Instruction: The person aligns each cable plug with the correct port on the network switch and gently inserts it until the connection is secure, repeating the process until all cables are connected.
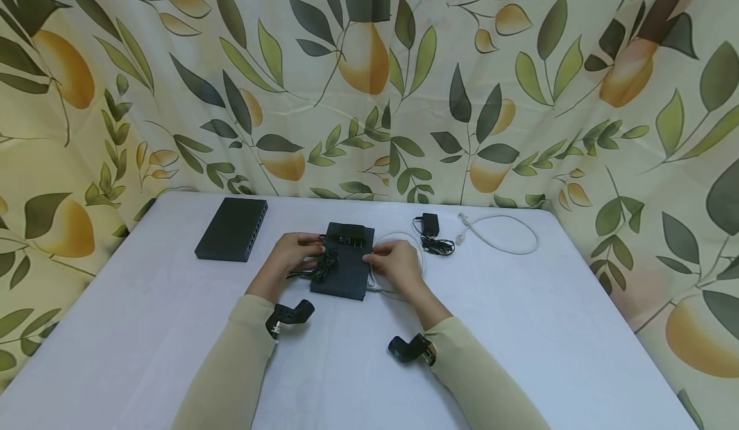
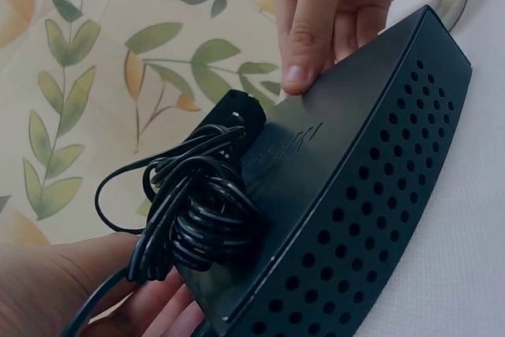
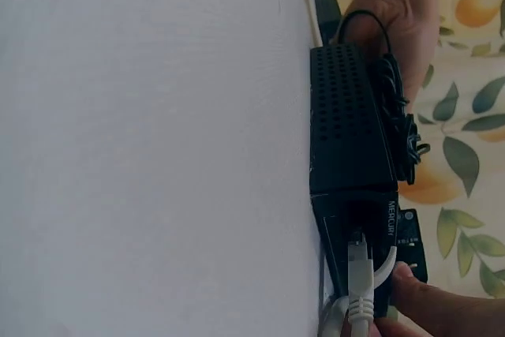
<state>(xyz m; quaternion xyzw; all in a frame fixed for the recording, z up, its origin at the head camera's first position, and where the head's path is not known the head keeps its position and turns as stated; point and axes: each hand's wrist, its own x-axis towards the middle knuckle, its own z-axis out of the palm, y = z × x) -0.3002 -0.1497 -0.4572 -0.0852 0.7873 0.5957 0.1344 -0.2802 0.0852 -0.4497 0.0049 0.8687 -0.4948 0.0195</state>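
A black network switch [image 1: 348,277], marked MERCURY in the right wrist view, lies mid-table. On top of it are a black power adapter [image 1: 351,232] and its bundled cord [image 2: 197,211]. My left hand [image 1: 287,255] grips the left edge beside the bundle, its fingers partly hidden behind cord and case. With thumb on top, my right hand [image 1: 398,263] pinches the opposite edge. A white Ethernet plug [image 3: 360,270] sits in a port on that side, and its coiled cable runs beneath the right hand. Small round vent holes cover the near side.
A second black network switch [image 1: 231,230] stands at the back left, ports facing right. Behind and right of my hands lie another power adapter [image 1: 430,224] with a bundled cord [image 1: 437,246] and a looped white Ethernet cable [image 1: 535,236]. A patterned curtain [image 1: 369,128] hangs along the table's back.
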